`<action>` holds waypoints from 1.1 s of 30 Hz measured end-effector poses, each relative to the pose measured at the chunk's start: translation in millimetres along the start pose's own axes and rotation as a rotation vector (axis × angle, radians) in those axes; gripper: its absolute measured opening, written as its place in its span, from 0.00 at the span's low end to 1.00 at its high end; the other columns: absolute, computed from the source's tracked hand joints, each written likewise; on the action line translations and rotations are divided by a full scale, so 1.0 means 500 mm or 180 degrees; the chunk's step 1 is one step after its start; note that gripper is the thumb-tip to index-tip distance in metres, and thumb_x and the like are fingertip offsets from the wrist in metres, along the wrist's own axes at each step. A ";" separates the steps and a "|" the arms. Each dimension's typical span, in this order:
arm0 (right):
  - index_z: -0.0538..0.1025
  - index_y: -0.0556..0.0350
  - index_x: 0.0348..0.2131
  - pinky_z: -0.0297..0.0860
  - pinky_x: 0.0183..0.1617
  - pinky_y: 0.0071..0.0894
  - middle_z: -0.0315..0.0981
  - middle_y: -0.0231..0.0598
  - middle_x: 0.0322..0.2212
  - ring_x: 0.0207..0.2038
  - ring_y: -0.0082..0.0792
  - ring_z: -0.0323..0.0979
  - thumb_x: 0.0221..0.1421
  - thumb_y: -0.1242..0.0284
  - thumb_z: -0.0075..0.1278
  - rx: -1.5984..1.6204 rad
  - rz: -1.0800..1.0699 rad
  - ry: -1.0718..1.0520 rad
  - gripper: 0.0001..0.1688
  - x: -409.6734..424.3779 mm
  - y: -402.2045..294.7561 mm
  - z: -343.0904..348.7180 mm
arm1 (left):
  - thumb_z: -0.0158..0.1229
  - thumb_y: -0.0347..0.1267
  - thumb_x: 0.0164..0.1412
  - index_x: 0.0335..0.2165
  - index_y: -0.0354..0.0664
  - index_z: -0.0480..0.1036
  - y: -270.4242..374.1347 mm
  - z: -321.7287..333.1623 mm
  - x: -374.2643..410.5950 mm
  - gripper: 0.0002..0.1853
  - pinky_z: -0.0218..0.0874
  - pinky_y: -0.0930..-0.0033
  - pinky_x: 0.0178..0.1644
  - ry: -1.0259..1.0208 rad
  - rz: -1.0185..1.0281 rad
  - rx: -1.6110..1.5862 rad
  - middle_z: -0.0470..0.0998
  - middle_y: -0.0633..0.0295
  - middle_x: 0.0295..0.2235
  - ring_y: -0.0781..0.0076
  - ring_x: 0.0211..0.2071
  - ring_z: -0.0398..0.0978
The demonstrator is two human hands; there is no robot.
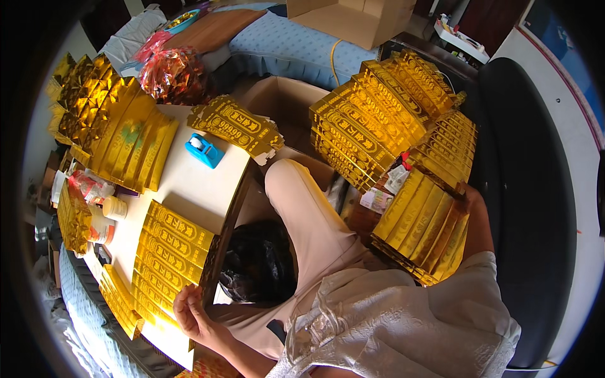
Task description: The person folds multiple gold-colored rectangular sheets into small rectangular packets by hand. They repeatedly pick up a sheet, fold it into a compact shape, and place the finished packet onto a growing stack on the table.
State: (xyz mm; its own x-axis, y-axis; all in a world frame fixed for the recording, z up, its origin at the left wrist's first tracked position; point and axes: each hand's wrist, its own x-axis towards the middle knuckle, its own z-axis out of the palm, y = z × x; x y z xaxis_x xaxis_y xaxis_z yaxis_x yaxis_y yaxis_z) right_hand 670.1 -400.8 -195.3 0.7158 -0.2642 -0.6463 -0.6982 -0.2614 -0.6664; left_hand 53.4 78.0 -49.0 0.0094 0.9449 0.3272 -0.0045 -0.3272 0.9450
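Gold foil paper strips with printed characters (165, 264) lie in an overlapping row on the pale tabletop. My left hand (191, 309) is at their near right edge, fingers curled; whether it grips anything is unclear. My right hand (468, 196) reaches to the right, at the far edge of a stack of folded gold foil pieces (420, 222); its fingers are partly hidden. Beyond it rise tall piles of gold foil blocks (368, 123). A blue tape dispenser (204, 150) stands on the table beside a fanned stack of gold strips (231, 125).
At the left of the table (189, 198) stand a large gold foil pile (118, 132) and lidded tubs (115, 208). An open cardboard box (279, 99) is ahead of my knee. A black plastic bag (257, 260) lies below, and a black backrest (524, 212) is at right.
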 end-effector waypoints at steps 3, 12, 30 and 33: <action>0.56 0.59 0.68 0.65 0.59 0.52 0.50 0.55 0.67 0.63 0.52 0.60 0.55 0.46 0.61 0.0643 0.0395 -0.0037 0.56 -0.004 -0.005 0.018 | 0.52 0.28 0.70 0.45 0.35 0.74 -0.002 -0.001 -0.007 0.09 0.69 0.69 0.51 0.0003 -0.0004 0.0017 0.78 0.58 0.41 0.71 0.40 0.77; 0.72 0.48 0.53 0.76 0.51 0.43 0.71 0.39 0.53 0.54 0.39 0.71 0.61 0.58 0.57 0.1973 -0.0805 -0.0420 0.25 -0.136 -0.100 -0.038 | 0.52 0.28 0.70 0.44 0.34 0.74 -0.003 0.018 -0.004 0.09 0.70 0.69 0.49 -0.0031 -0.0148 0.0055 0.79 0.58 0.38 0.71 0.39 0.78; 0.71 0.59 0.43 0.71 0.34 0.31 0.77 0.39 0.39 0.36 0.30 0.75 0.60 0.64 0.57 0.3246 -0.3786 0.1341 0.19 -0.461 -0.261 -0.149 | 0.51 0.26 0.70 0.43 0.34 0.75 0.008 0.012 -0.009 0.09 0.70 0.69 0.49 -0.0014 -0.0085 -0.0267 0.80 0.57 0.37 0.72 0.39 0.78; 0.71 0.60 0.53 0.72 0.51 0.38 0.74 0.40 0.50 0.52 0.36 0.73 0.67 0.63 0.46 0.3531 -0.4125 0.0147 0.22 -0.533 -0.291 -0.104 | 0.52 0.27 0.70 0.44 0.33 0.74 0.019 0.016 -0.010 0.09 0.70 0.69 0.49 -0.0147 0.0002 -0.0268 0.80 0.56 0.37 0.70 0.39 0.78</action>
State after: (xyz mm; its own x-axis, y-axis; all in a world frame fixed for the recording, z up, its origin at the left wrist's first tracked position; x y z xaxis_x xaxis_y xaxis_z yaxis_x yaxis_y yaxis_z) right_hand 580.4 -340.5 93.2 0.7539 -0.4447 0.4837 0.6512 0.4075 -0.6403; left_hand 61.5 70.0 -41.7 0.0554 0.9426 0.3293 -0.0887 -0.3238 0.9420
